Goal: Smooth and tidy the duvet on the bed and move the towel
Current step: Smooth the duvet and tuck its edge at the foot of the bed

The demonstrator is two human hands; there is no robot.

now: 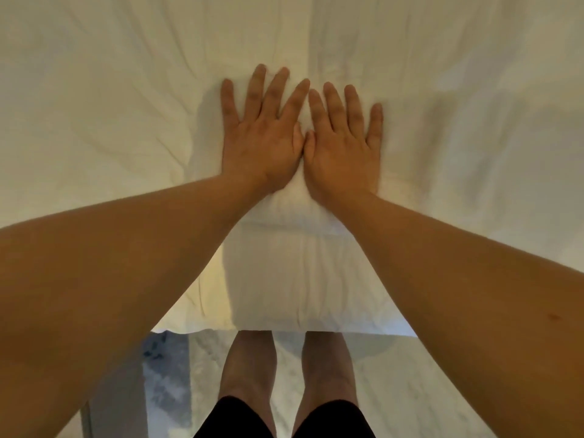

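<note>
Both bare forearms reach forward over the bed's duvet [126,90], the left hand [262,143] and right hand [343,150] lying flat side by side on it, palms down, fingers [256,86] straight and spread, thumbs touching.

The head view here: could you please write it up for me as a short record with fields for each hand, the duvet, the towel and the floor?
left hand: flat, fingers spread, palm down on the towel
right hand: flat beside the left, thumbs touching, palm down on the towel
towel: white, folded, lying on the duvet at the near bed edge
duvet: white, creased on both sides of the hands
floor: pale marbled pattern, person's legs standing at the bed edge
</note>
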